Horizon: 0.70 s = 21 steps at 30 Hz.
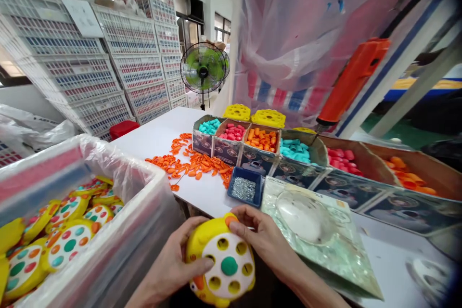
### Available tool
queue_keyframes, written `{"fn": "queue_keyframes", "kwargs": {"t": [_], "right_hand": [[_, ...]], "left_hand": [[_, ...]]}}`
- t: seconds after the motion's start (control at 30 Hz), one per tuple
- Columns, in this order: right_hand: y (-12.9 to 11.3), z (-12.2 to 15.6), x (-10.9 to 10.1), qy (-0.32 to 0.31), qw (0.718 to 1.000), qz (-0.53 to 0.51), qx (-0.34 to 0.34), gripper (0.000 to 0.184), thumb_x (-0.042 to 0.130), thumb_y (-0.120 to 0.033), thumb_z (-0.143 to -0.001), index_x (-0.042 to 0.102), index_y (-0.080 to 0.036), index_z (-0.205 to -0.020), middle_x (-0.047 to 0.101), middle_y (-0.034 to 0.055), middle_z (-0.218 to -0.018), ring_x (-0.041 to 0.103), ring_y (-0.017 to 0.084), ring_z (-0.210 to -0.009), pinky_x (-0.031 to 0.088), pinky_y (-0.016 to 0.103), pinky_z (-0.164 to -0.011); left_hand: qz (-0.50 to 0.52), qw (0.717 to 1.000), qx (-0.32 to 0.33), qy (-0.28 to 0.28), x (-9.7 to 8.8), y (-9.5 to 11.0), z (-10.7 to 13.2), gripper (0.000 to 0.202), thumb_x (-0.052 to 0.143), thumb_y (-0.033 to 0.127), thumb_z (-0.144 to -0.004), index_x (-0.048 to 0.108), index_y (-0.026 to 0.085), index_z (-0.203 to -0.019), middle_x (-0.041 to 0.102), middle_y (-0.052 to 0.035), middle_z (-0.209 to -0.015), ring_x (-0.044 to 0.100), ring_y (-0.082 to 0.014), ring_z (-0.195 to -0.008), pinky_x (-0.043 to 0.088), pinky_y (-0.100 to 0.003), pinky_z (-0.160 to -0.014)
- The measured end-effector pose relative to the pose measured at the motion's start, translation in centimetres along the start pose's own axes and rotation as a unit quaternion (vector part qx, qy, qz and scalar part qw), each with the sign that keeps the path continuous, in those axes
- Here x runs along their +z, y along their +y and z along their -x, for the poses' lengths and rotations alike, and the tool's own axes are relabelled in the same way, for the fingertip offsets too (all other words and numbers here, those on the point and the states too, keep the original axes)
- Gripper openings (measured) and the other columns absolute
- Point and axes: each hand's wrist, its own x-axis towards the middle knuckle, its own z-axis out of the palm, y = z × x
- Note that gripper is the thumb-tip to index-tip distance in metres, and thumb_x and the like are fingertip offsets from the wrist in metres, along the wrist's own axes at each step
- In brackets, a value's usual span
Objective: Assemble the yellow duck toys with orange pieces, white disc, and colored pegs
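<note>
A yellow toy [221,263] with a white face, several round holes and one green button in the middle is low in the head view. My left hand [172,265] cups its left side, thumb on the white face. My right hand [263,237] grips its top right, fingers by an orange piece at the top edge. The toy is held just in front of the white table's near edge.
A plastic-lined white bin [119,250] at left holds several finished toys. On the table [159,134] lie loose orange parts [187,163], a blue tray of screws [245,186], cardboard boxes of turquoise, pink and orange pieces [260,139], and a clear moulded fixture [310,221]. An orange screwdriver [352,82] hangs above.
</note>
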Motion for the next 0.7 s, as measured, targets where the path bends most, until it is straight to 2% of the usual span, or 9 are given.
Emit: {"fn": "queue_keyframes", "kwargs": {"t": [0.07,0.17,0.33,0.43,0.53,0.7], "right_hand": [[0.4,-0.4,0.4,0.032,0.999,-0.032,0.002,0.04,0.074,-0.055,-0.08,0.068,-0.017,-0.093,0.072,0.0045,-0.087,0.066,0.019,-0.079,0.051,0.026,-0.066],[1.1,-0.8,1.0,0.07,0.995,-0.065,0.013,0.043,0.074,-0.058,-0.079,0.067,-0.018,-0.093,0.072,0.0046,-0.086,0.066,0.02,-0.076,0.051,0.027,-0.065],[2.5,-0.7,2.4,0.099,0.987,-0.119,0.032,0.042,0.071,-0.059,-0.081,0.065,-0.021,-0.097,0.074,0.0056,-0.091,0.069,0.024,-0.081,0.055,0.031,-0.067],[3.5,-0.4,3.4,0.113,0.982,-0.144,0.039,0.042,0.072,-0.06,-0.079,0.064,-0.023,-0.096,0.074,0.007,-0.095,0.071,0.027,-0.082,0.057,0.034,-0.064],[4.8,0.0,4.0,0.114,0.977,-0.172,0.049,0.039,0.074,-0.059,-0.078,0.064,-0.024,-0.094,0.075,0.0063,-0.095,0.072,0.027,-0.081,0.058,0.033,-0.06],[6.4,0.5,4.1,0.091,0.972,-0.206,0.066,0.034,0.074,-0.053,-0.081,0.066,-0.024,-0.098,0.074,0.0066,-0.103,0.072,0.026,-0.088,0.06,0.035,-0.072]], "left_hand": [[0.037,0.999,0.005,0.04,-0.6,-0.6,0.2,0.067,0.086,0.033,-0.069,0.055,0.021,-0.127,0.072,-0.0102,-0.119,0.067,-0.0295,-0.108,0.053,-0.037,-0.093],[0.094,0.988,0.004,0.123,-0.6,-1.4,0.5,0.073,0.09,0.035,-0.063,0.057,0.021,-0.127,0.074,-0.0106,-0.115,0.07,-0.0306,-0.103,0.056,-0.037,-0.088],[0.202,0.953,0.031,0.226,0.1,-2.0,0.4,0.064,0.092,0.034,-0.06,0.066,0.02,-0.117,0.076,-0.0107,-0.112,0.072,-0.0321,-0.102,0.058,-0.04,-0.091],[0.229,0.938,0.029,0.259,0.1,-2.2,0.4,0.056,0.09,0.033,-0.066,0.066,0.021,-0.116,0.078,-0.009,-0.107,0.074,-0.0298,-0.098,0.059,-0.039,-0.089],[0.213,0.934,0.035,0.285,-0.4,-2.3,0.5,0.058,0.089,0.036,-0.068,0.065,0.02,-0.118,0.079,-0.0084,-0.106,0.075,-0.0289,-0.094,0.06,-0.036,-0.084],[0.175,0.942,0.032,0.284,-1.3,-2.2,0.7,0.058,0.089,0.039,-0.068,0.064,0.018,-0.116,0.08,-0.0086,-0.101,0.077,-0.0278,-0.086,0.061,-0.03,-0.071]]}}
